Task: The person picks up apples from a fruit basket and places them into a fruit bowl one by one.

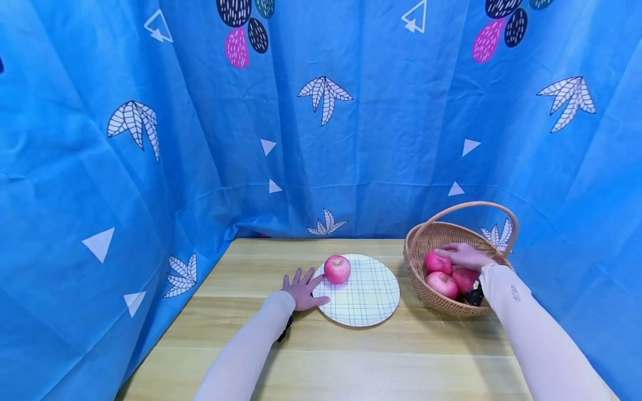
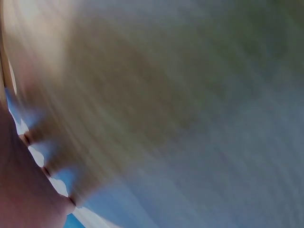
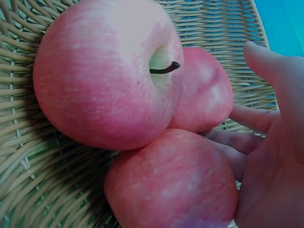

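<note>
My left hand lies with spread fingers at the left rim of a round white plate with a checked pattern. A pink-red apple sits on the plate's upper left, close to those fingertips. In the left wrist view only skin at the lower left edge and a blurred surface show. My right hand is inside a wicker basket, fingers extended against the upper apple. Two more apples, a paler one and a redder one, lie beside it. The right wrist view shows the thumb apart from the apples.
The basket tilts toward me, its arched handle standing above it. Plate and basket are on a light wooden table. A blue patterned curtain hangs behind and at both sides. A black device is at each wrist.
</note>
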`<action>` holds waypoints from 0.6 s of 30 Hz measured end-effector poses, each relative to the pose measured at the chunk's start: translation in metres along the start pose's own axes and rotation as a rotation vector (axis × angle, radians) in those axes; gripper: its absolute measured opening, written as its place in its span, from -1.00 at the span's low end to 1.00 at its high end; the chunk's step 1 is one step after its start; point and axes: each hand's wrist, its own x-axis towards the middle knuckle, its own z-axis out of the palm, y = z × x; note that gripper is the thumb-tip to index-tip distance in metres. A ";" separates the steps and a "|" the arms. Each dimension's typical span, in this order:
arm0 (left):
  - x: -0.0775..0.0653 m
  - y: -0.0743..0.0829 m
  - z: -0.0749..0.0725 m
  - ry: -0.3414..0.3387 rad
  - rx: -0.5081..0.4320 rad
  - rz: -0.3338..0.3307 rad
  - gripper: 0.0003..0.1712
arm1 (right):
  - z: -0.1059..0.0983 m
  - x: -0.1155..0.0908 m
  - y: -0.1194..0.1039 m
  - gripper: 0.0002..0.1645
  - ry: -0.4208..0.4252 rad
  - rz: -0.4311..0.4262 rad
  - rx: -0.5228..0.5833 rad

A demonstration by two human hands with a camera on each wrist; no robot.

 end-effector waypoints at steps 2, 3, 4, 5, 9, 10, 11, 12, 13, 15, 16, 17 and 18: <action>0.001 -0.001 0.002 -0.003 0.003 -0.002 0.10 | 0.001 0.000 -0.001 -0.24 -0.004 -0.004 0.015; 0.001 0.000 0.002 -0.002 0.007 -0.005 0.10 | 0.002 0.000 -0.001 -0.25 -0.003 -0.010 0.012; 0.001 0.000 0.002 -0.009 0.013 -0.011 0.09 | 0.002 0.000 -0.002 -0.26 -0.009 -0.006 0.021; 0.001 0.000 0.002 -0.010 0.014 -0.012 0.09 | 0.002 0.001 -0.003 -0.27 -0.014 -0.003 0.031; 0.000 0.002 -0.001 -0.013 0.018 -0.018 0.06 | 0.003 0.003 -0.005 -0.22 -0.042 0.033 0.061; 0.000 0.002 -0.001 -0.014 0.017 -0.021 0.05 | 0.004 0.003 -0.005 -0.20 -0.048 0.041 0.059; 0.000 0.002 -0.002 -0.017 0.017 -0.023 0.05 | 0.004 0.004 -0.005 -0.18 -0.053 0.049 0.052; 0.000 0.002 -0.002 -0.015 0.017 -0.024 0.05 | 0.004 0.006 -0.005 -0.16 -0.053 0.056 0.034; 0.001 0.002 -0.001 -0.014 0.016 -0.027 0.05 | 0.005 0.007 -0.005 -0.13 -0.054 0.054 0.015; 0.002 0.000 0.001 -0.016 0.018 -0.029 0.07 | 0.005 0.009 -0.005 -0.09 -0.051 0.055 -0.017; 0.004 -0.001 0.003 -0.023 0.020 -0.032 0.07 | 0.006 0.010 -0.004 -0.08 -0.045 0.061 -0.026; 0.006 -0.002 0.005 -0.028 0.025 -0.032 0.08 | 0.006 0.011 -0.005 -0.08 -0.048 0.065 -0.029; 0.005 -0.002 0.005 -0.019 0.022 -0.029 0.09 | 0.006 0.011 -0.005 -0.09 -0.051 0.062 -0.031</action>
